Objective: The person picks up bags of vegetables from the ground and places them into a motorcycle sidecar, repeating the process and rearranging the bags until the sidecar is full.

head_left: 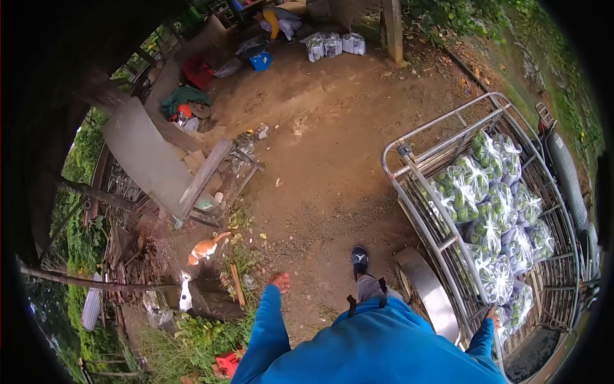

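My left hand [280,282] hangs in the air over the dirt ground, fingers apart, with nothing in it. At the lower right, my right hand [492,312] is at the side rail of a metal-railed cart [441,224], close to the clear plastic bags of green produce [495,278] stacked inside. Its fingers are too small and partly hidden to make out, so I cannot tell whether it grips the rail.
A person [275,24] crouches at the top beside a blue container [261,61] and more filled bags [332,46]. An orange-and-white cat [206,248] and a black-and-white cat [185,293] are at the lower left. A wheel fender [425,288] juts beside my foot.
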### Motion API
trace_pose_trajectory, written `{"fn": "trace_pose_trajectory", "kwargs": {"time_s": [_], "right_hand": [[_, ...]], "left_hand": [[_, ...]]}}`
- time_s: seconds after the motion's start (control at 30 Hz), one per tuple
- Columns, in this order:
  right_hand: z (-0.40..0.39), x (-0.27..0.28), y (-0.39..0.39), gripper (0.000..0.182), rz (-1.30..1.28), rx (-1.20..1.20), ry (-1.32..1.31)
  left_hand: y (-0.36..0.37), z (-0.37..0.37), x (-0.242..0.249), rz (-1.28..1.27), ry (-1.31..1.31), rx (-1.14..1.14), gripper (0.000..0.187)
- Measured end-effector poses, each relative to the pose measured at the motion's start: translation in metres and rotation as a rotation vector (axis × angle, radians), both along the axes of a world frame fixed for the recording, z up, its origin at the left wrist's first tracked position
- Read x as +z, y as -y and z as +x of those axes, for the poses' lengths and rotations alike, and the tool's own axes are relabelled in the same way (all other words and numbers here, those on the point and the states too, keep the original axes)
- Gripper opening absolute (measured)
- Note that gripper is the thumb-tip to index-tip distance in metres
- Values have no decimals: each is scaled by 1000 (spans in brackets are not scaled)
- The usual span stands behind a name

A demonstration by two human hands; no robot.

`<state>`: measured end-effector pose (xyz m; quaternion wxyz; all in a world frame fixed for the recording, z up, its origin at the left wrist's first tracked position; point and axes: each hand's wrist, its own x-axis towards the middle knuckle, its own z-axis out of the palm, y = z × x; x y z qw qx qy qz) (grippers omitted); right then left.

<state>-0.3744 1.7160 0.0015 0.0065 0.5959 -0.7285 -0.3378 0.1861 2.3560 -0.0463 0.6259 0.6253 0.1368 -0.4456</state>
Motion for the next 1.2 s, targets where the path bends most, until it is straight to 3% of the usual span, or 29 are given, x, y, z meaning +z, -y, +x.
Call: {"fn": "trace_pose_trajectory", "kwargs": {"time_s": [0.03, 0.07, 0.13, 0.27, 0.33, 0.47, 0.53, 0.57, 0.6, 0.67, 0.7, 0.73, 0.77, 0.83, 0.87, 0.93, 0.97, 1.0, 1.03, 1.07, 1.1, 1.13, 1.17, 1.2], "right_hand": [[11, -32, 9, 43, -81, -82, 84], [45, -24, -5, 45, -87, 78, 42], [143, 20, -28, 60, -472, -276, 258], [196, -23, -7, 78, -308, -124, 170], [225, -34, 8, 81, -185, -124, 320], [312, -33, 46, 53, 142, 210, 280], [360, -51, 50, 50, 53, 262, 323], [384, -57, 52, 48, -28, 306, 373], [430, -54, 58, 45, -107, -161, 344], [471, -68, 49, 43, -72, 144, 357], [504, -59, 38, 39, -144, 149, 309], [543, -27, 27, 51, -169, 100, 431], [568, -28, 23, 51, -180, 94, 426], [612, -31, 22, 69, -373, -188, 428], [629, -25, 24, 70, -303, -135, 438], [671, -11, 48, 62, -161, -372, 557], [683, -15, 57, 57, -98, -234, 567], [682, -37, 65, 54, -31, -94, 570], [664, -89, 83, 52, -43, -139, 740], [638, -178, 89, 47, -157, 85, 697], [698, -100, 83, 51, -8, -44, 508], [785, 21, 69, 57, 173, -143, 306], [778, -26, 77, 79, -3, -419, 323], [798, -8, 71, 92, -78, -422, 356]], "left_hand": [[-2, 17, -18, -63, -60, 18, 40], [3, 12, -21, -37, 38, 72, 40], [18, 30, -28, 172, -250, -21, 39], [78, 62, 12, 275, -375, -165, 37], [87, 90, 11, 290, -383, -70, 35], [102, 150, 4, 340, -376, 125, 33], [108, 189, 4, 355, -427, 108, 33], [113, 211, 1, 381, -470, 85, 33], [118, 235, -2, 374, -474, 76, 33], [131, 286, -11, 420, -509, 28, 31], [142, 315, -21, 501, -534, -18, 29], [140, 335, -26, 510, -554, -23, 29], [153, 368, -34, 517, -499, -23, 28], [183, 442, -51, 460, -416, -6, 26], [195, 477, -54, 406, -394, 7, 26], [236, 554, -33, 282, -299, 6, 26], [256, 597, -39, 298, -238, -26, 26], [273, 634, -47, 316, -180, -55, 27], [296, 667, -32, 315, -109, -105, 27], [323, 701, -9, 312, -36, -152, 29], [346, 736, 4, 333, 30, -203, 29], [366, 766, 14, 355, 96, -254, 29], [386, 792, 25, 361, 99, -254, 29], [405, 814, 32, 346, 152, -256, 30]]}}
